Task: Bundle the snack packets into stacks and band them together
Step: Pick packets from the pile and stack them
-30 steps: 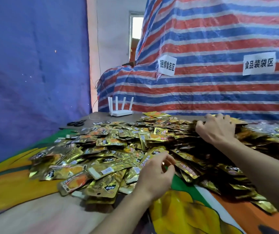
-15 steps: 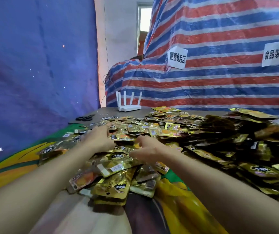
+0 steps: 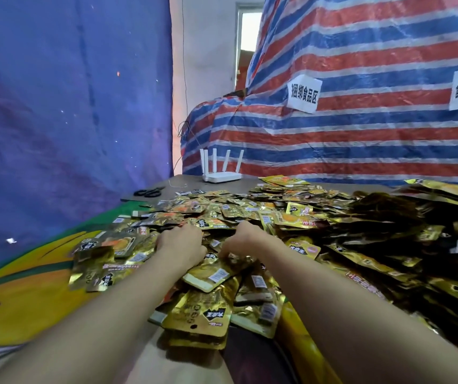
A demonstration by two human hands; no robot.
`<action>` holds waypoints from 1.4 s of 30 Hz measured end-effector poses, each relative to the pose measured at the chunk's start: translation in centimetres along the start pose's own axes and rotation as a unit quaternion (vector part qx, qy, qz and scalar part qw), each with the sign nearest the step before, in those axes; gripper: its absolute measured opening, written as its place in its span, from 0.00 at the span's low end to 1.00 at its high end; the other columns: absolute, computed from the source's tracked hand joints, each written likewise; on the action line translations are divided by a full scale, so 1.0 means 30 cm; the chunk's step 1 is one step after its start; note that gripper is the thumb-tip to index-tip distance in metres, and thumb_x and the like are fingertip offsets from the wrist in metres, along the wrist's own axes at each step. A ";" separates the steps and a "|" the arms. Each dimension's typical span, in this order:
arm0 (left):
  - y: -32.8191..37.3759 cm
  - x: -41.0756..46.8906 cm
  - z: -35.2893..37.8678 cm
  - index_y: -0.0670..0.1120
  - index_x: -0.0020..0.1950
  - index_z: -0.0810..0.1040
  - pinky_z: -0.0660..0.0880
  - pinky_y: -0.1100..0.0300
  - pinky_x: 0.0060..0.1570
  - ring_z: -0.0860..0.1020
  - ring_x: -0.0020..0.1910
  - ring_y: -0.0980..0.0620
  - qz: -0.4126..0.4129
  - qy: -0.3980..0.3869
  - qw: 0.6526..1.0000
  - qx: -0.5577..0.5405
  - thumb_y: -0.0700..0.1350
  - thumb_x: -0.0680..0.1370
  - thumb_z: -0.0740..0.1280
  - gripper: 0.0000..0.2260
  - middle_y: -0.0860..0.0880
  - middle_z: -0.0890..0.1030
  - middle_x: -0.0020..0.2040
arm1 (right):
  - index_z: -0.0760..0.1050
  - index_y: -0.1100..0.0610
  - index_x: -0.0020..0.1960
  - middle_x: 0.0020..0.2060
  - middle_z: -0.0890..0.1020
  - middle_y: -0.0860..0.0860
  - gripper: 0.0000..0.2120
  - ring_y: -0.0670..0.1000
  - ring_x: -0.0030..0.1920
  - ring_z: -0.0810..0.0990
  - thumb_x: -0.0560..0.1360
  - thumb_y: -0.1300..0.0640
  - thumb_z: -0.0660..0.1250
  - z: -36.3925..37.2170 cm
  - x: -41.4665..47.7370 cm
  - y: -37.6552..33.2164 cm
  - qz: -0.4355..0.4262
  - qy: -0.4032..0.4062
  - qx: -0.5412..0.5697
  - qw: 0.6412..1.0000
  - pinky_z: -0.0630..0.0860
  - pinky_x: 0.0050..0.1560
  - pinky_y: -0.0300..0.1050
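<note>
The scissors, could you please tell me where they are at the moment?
In the head view, the scissors lie on the grey tabletop at the far left, beyond the packet pile and just left of the white router.

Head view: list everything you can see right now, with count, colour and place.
snack packets: too many to count, gold, heaped loose across the table
router: one, white, far edge of table
scissors: one pair, black, far left of table
table cover: one, yellow and green, under the heap
striped tarp: one, red, blue and white, behind the table
paper signs: two, white, on the striped tarp
blue sheet: one, hanging at left
left hand: on the near heap, fingertips hidden
right hand: beside it, fingers down among packets
</note>
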State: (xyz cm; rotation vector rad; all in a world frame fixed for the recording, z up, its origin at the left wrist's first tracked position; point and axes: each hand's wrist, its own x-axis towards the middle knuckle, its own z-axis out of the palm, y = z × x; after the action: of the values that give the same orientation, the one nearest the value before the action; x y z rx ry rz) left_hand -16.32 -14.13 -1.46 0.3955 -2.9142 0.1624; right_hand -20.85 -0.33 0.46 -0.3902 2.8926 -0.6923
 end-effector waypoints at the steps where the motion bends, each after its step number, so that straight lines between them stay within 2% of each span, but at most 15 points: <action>1: 0.003 0.003 -0.001 0.43 0.60 0.76 0.75 0.49 0.55 0.78 0.59 0.41 0.036 0.015 0.999 0.031 0.46 0.81 0.61 0.12 0.43 0.79 0.60 | 0.70 0.55 0.41 0.40 0.78 0.51 0.16 0.52 0.40 0.78 0.72 0.47 0.74 0.004 -0.005 -0.001 -0.007 0.008 -0.010 1.000 0.74 0.35 0.44; 5: 0.000 0.015 -0.027 0.42 0.56 0.78 0.70 0.53 0.45 0.79 0.57 0.42 0.131 0.032 0.984 0.112 0.37 0.80 0.61 0.08 0.43 0.80 0.56 | 0.72 0.57 0.43 0.40 0.79 0.52 0.13 0.55 0.43 0.80 0.76 0.47 0.65 0.034 -0.035 -0.005 -0.059 0.071 -0.118 0.989 0.76 0.41 0.46; 9: -0.028 0.010 -0.054 0.42 0.57 0.78 0.72 0.52 0.47 0.79 0.56 0.41 0.159 0.054 0.978 0.123 0.37 0.81 0.59 0.09 0.42 0.80 0.56 | 0.71 0.56 0.50 0.50 0.80 0.56 0.10 0.58 0.49 0.79 0.79 0.49 0.64 0.036 -0.060 -0.010 -0.110 0.100 -0.179 0.973 0.73 0.44 0.49; 13: -0.076 -0.020 -0.105 0.44 0.54 0.76 0.72 0.51 0.46 0.80 0.53 0.40 0.128 0.138 0.979 0.078 0.43 0.81 0.59 0.08 0.42 0.82 0.52 | 0.70 0.56 0.53 0.47 0.72 0.55 0.07 0.58 0.47 0.73 0.79 0.54 0.65 0.004 -0.081 -0.026 -0.135 0.075 -0.200 0.968 0.71 0.45 0.51; 17: -0.115 -0.051 -0.170 0.44 0.49 0.71 0.70 0.49 0.42 0.79 0.46 0.37 0.074 0.219 0.970 -0.069 0.42 0.82 0.58 0.04 0.41 0.81 0.46 | 0.66 0.54 0.53 0.54 0.78 0.56 0.07 0.60 0.53 0.78 0.78 0.56 0.64 -0.019 -0.107 -0.035 -0.132 0.090 -0.227 0.961 0.73 0.50 0.55; 19: -0.118 -0.066 -0.201 0.44 0.48 0.68 0.68 0.50 0.40 0.74 0.40 0.40 0.044 0.248 0.955 -0.157 0.39 0.82 0.58 0.03 0.42 0.76 0.42 | 0.68 0.54 0.50 0.51 0.81 0.54 0.05 0.59 0.51 0.81 0.79 0.54 0.64 -0.038 -0.120 -0.029 -0.120 0.140 -0.173 0.968 0.74 0.49 0.52; 22: -0.101 -0.084 -0.249 0.43 0.49 0.66 0.68 0.48 0.39 0.71 0.39 0.40 -0.014 0.271 0.920 -0.283 0.35 0.81 0.57 0.04 0.43 0.71 0.40 | 0.73 0.55 0.43 0.41 0.82 0.51 0.11 0.55 0.40 0.81 0.79 0.48 0.67 -0.074 -0.148 -0.016 -0.094 0.199 -0.051 0.974 0.76 0.41 0.47; 24: -0.080 -0.096 -0.278 0.42 0.50 0.67 0.69 0.48 0.38 0.72 0.40 0.40 -0.064 0.282 0.886 -0.362 0.34 0.82 0.56 0.05 0.43 0.71 0.41 | 0.74 0.57 0.43 0.41 0.82 0.53 0.09 0.56 0.41 0.81 0.80 0.53 0.64 -0.097 -0.171 -0.008 -0.079 0.221 -0.015 0.972 0.80 0.43 0.50; 27: -0.048 -0.115 -0.313 0.41 0.54 0.71 0.64 0.52 0.41 0.70 0.43 0.43 -0.136 0.312 0.824 -0.454 0.34 0.82 0.56 0.06 0.43 0.73 0.45 | 0.76 0.59 0.47 0.41 0.81 0.54 0.09 0.57 0.42 0.80 0.78 0.59 0.58 -0.128 -0.209 0.022 -0.062 0.262 0.075 0.960 0.79 0.45 0.51; 30: -0.013 -0.137 -0.335 0.41 0.51 0.72 0.61 0.58 0.31 0.70 0.35 0.49 -0.189 0.322 0.754 -0.541 0.34 0.82 0.56 0.07 0.48 0.72 0.38 | 0.76 0.59 0.46 0.39 0.81 0.54 0.10 0.56 0.40 0.81 0.79 0.58 0.57 -0.165 -0.260 0.079 -0.041 0.293 0.183 0.938 0.78 0.44 0.51; 32: 0.009 -0.157 -0.331 0.42 0.47 0.72 0.61 0.58 0.28 0.70 0.33 0.49 -0.185 0.304 0.731 -0.582 0.34 0.81 0.56 0.08 0.49 0.70 0.35 | 0.77 0.60 0.42 0.34 0.80 0.52 0.11 0.51 0.34 0.78 0.79 0.58 0.58 -0.184 -0.300 0.130 -0.036 0.307 0.218 0.926 0.75 0.38 0.49; 34: 0.038 -0.177 -0.311 0.44 0.42 0.71 0.64 0.56 0.30 0.72 0.35 0.43 -0.147 0.279 0.727 -0.610 0.34 0.81 0.56 0.10 0.48 0.70 0.34 | 0.78 0.61 0.38 0.31 0.80 0.53 0.13 0.50 0.31 0.77 0.78 0.59 0.60 -0.201 -0.346 0.188 -0.029 0.323 0.241 0.915 0.75 0.37 0.50; 37: 0.089 -0.209 -0.282 0.44 0.39 0.72 0.63 0.55 0.35 0.69 0.35 0.45 -0.120 0.271 0.742 -0.601 0.35 0.81 0.58 0.12 0.48 0.71 0.32 | 0.80 0.58 0.38 0.31 0.82 0.52 0.13 0.53 0.33 0.80 0.78 0.58 0.62 -0.233 -0.403 0.279 0.005 0.377 0.284 0.881 0.75 0.35 0.49; 40: 0.147 -0.239 -0.261 0.42 0.42 0.75 0.63 0.55 0.36 0.68 0.34 0.47 -0.058 0.272 0.759 -0.588 0.34 0.81 0.59 0.10 0.49 0.72 0.32 | 0.81 0.56 0.45 0.33 0.82 0.49 0.09 0.48 0.34 0.81 0.80 0.58 0.63 -0.251 -0.435 0.350 0.012 0.436 0.346 0.831 0.73 0.31 0.43; 42: 0.183 -0.260 -0.249 0.46 0.44 0.78 0.68 0.55 0.34 0.72 0.35 0.48 0.015 0.247 0.782 -0.573 0.36 0.82 0.60 0.12 0.50 0.76 0.34 | 0.81 0.54 0.51 0.39 0.83 0.48 0.07 0.46 0.36 0.83 0.82 0.59 0.63 -0.237 -0.442 0.376 -0.046 0.416 0.406 0.813 0.77 0.32 0.40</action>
State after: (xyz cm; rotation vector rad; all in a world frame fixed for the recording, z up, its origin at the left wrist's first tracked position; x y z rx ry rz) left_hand -9.12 -5.88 3.76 0.0504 -1.9755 -1.2332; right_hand -12.02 16.12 2.56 -0.0995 2.7978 -2.4966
